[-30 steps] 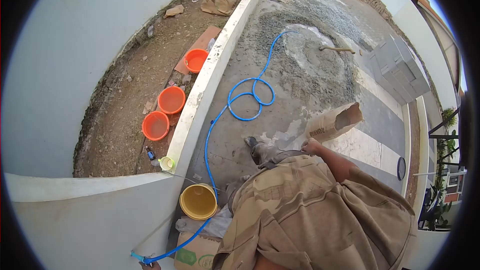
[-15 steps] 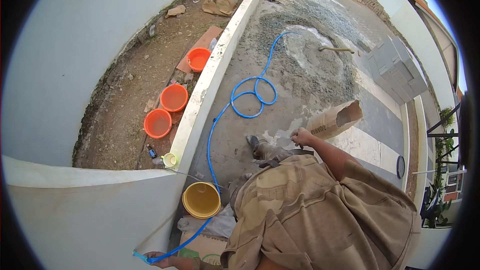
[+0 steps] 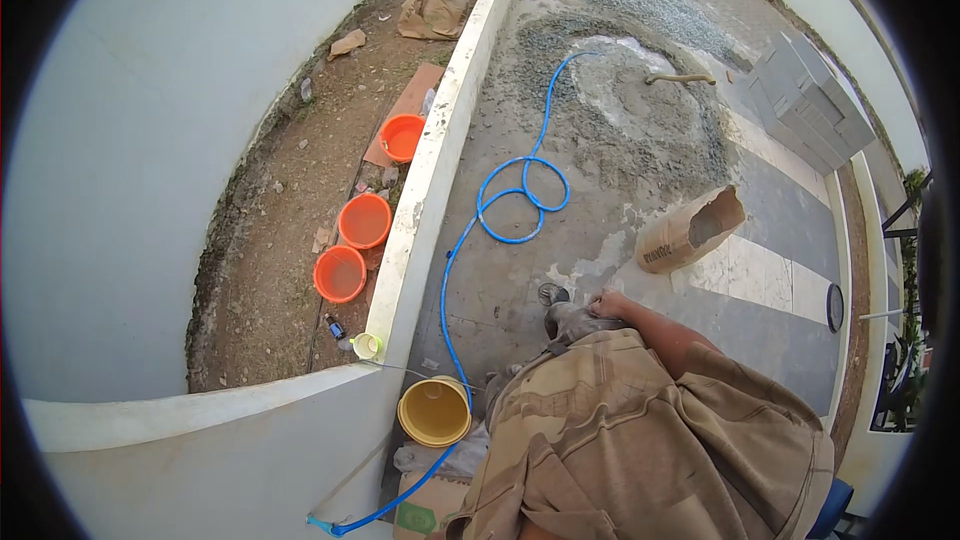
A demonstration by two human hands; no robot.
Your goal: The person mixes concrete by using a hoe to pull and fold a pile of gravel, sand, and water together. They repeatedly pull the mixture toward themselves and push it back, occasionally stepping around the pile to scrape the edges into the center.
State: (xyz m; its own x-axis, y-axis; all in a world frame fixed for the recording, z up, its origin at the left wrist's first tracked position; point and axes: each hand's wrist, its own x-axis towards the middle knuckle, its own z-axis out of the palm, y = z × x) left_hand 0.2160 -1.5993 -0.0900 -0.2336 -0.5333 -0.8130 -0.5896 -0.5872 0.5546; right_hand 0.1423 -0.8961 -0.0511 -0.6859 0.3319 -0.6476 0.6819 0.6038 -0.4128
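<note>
My right hand [image 3: 606,304] is over my grey trouser leg near the middle, its fingers curled together; what they hold, if anything, is too small to make out. My left hand is out of view. A blue hose [image 3: 447,315] runs from a light blue end piece [image 3: 322,525] at the lower left, past a yellow bucket [image 3: 434,412], into loops on the concrete and on to a grey mortar pile [image 3: 650,100]. Beyond my right hand, an open brown paper sack [image 3: 672,242] stands on the floor.
A low white-topped wall [image 3: 430,160] divides the concrete from a dirt strip with orange tubs [image 3: 364,221]. A light green cup [image 3: 366,345] sits on the wall corner. Grey blocks [image 3: 805,100] are stacked at the right. A wooden handle [image 3: 680,78] rests on the mortar.
My left hand, which was at the hose end at the lower left, has left the view. The camera view has shifted, and my right hand appears slightly lower, farther from the paper sack.
</note>
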